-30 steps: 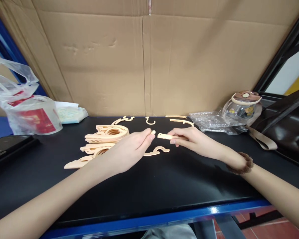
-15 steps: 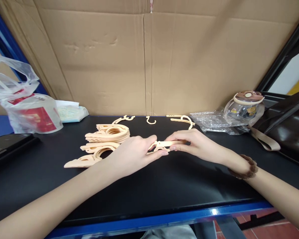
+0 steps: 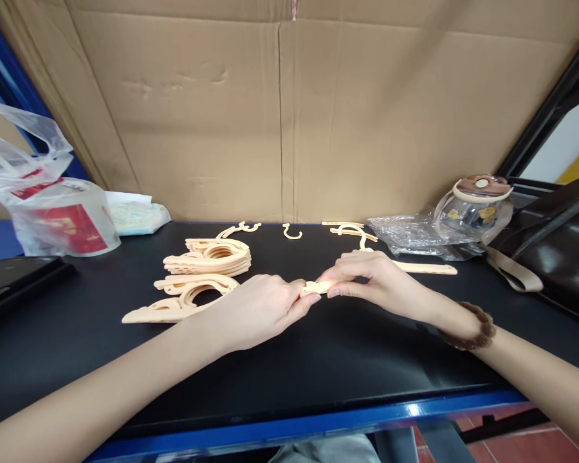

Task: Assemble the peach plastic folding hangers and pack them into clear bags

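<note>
My left hand [image 3: 265,305] pinches one end of a cream plastic hanger part [image 3: 315,288] between thumb and fingers. At its other end my right hand [image 3: 374,280] grips the same part, fingertips close to my left ones. Both hands cover much of it. From behind my right hand a flat cream bar [image 3: 429,267] sticks out to the right; whether it belongs to the held part I cannot tell. Left of my hands lies a stack of folded cream hangers [image 3: 210,258], with more hangers [image 3: 161,311] in front, partly behind my left forearm.
Along the back lie a loose hook [image 3: 293,233], a curved hanger piece [image 3: 236,229] and several strips [image 3: 350,230]. At left are a phone [image 3: 19,280], a bagged tub [image 3: 62,218] and a tissue pack [image 3: 137,215]; at right, plastic wrap [image 3: 405,236], a clear jar [image 3: 473,209] and a dark bag [image 3: 550,238].
The held part has turned between my fingers and shows less of its outline. The flat bar now shows to the right of my right hand. My hands have barely moved.
</note>
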Available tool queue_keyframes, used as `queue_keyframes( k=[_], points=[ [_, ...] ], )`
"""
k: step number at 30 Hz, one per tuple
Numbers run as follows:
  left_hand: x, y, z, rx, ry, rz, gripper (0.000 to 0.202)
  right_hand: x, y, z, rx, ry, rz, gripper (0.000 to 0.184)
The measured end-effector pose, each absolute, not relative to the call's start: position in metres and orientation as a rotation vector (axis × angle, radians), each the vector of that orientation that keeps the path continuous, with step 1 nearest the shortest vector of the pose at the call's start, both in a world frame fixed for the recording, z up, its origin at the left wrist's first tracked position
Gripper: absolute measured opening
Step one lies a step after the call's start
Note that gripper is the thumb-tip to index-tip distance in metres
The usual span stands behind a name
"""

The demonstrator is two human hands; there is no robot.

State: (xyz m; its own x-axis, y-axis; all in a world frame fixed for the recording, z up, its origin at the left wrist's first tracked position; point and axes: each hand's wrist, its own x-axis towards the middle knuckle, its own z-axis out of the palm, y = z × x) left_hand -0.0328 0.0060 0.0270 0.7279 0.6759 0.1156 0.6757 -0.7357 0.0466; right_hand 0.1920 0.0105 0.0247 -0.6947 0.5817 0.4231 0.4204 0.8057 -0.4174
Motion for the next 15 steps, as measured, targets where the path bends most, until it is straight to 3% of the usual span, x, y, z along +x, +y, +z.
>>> queue_keyframes(
  k=[7, 15],
  points=[
    [-0.0317, 0.0018, 0.037, 3.028, 1.314, 0.169, 0.034, 0.1902, 0.0059, 0.0287, -0.891, -2.326, 0.591, 0.029],
    [-0.0321, 0.0043, 0.0271, 3.292, 1.284, 0.056, 0.036, 0.1934, 0.011, 0.0248, -0.833, -2.409, 0.6, 0.031]
  ],
)
